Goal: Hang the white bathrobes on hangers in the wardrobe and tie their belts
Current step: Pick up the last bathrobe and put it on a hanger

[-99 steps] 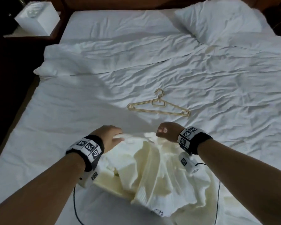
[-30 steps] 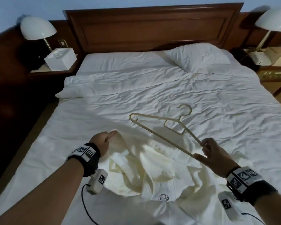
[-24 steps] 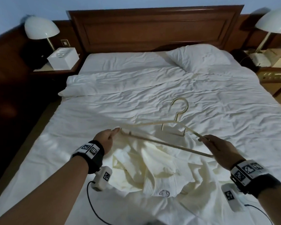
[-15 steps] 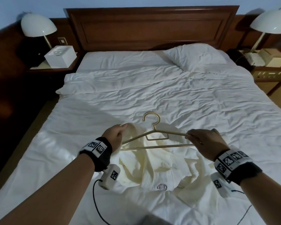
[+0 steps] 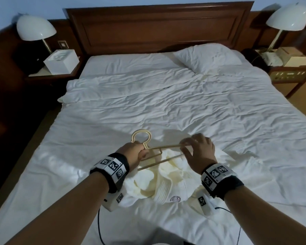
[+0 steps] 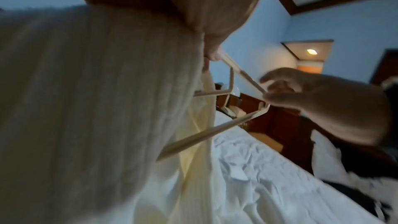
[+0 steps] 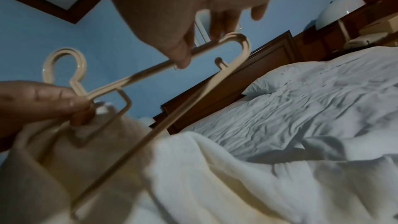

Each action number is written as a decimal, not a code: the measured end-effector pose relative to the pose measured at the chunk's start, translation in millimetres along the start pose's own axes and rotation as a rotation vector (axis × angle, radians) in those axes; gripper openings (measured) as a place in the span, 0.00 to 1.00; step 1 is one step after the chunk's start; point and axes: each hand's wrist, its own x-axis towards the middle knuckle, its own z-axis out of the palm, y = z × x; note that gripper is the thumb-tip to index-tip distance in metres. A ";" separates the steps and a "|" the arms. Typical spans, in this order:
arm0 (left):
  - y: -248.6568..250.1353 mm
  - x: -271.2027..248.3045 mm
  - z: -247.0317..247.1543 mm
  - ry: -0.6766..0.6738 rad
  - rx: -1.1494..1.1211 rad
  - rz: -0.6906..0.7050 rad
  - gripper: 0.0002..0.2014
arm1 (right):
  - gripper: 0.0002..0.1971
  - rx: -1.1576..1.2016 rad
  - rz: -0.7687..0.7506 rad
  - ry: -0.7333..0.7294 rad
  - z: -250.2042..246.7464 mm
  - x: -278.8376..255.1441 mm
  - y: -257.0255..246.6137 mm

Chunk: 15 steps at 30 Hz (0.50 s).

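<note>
A cream plastic hanger [image 5: 159, 152] is held a little above the white bathrobe [image 5: 168, 183], which lies crumpled on the bed [image 5: 166, 106]. My left hand [image 5: 140, 151] grips the hanger's neck just under the hook [image 7: 64, 67], with a fold of robe [image 7: 43, 142] held against it. My right hand [image 5: 185, 145] pinches the hanger's upper right bar [image 7: 150, 69] between thumb and fingers. In the left wrist view the robe [image 6: 96, 108] drapes over the hanger's left end and hides it; the bottom bar [image 6: 204, 132] sticks out toward my right hand [image 6: 312, 101].
A pillow [image 5: 208, 59] lies at the head of the bed below the wooden headboard [image 5: 159, 29]. Nightstands with white lamps [image 5: 35, 29] [image 5: 286, 18] flank the bed, and a white box [image 5: 61, 61] sits on the left one. Dark floor runs along the left.
My right hand lifted the hanger off the bed and brought it over the robe. My left hand, holding the robe's edge, has taken the hanger's neck, and the left end has slid under the fabric.
</note>
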 end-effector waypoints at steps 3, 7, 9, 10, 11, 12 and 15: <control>-4.5 -2.1 4.2 0.172 -0.053 -0.062 0.14 | 0.28 0.056 0.184 0.188 17.3 -15.5 -10.3; 7.9 -4.2 -10.7 0.240 -0.081 -0.027 0.16 | 0.32 0.118 0.273 -0.321 45.8 -39.1 -30.0; 17.5 -6.3 -20.3 0.243 -0.108 0.039 0.14 | 0.35 0.151 0.292 -0.413 55.9 -42.3 -34.3; 22.8 -7.6 -24.6 0.244 -0.128 0.070 0.13 | 0.35 0.149 0.303 -0.425 58.4 -40.9 -35.8; 27.4 -9.0 -27.8 0.246 -0.150 0.095 0.12 | 0.33 0.140 0.315 -0.445 60.3 -38.3 -36.8; 31.1 -10.5 -30.2 0.245 -0.169 0.110 0.12 | 0.29 0.142 0.327 -0.457 60.1 -34.5 -36.8; 34.0 -16.1 -35.6 0.241 -0.197 0.131 0.13 | 0.14 0.147 0.324 -0.440 56.2 -21.9 -26.6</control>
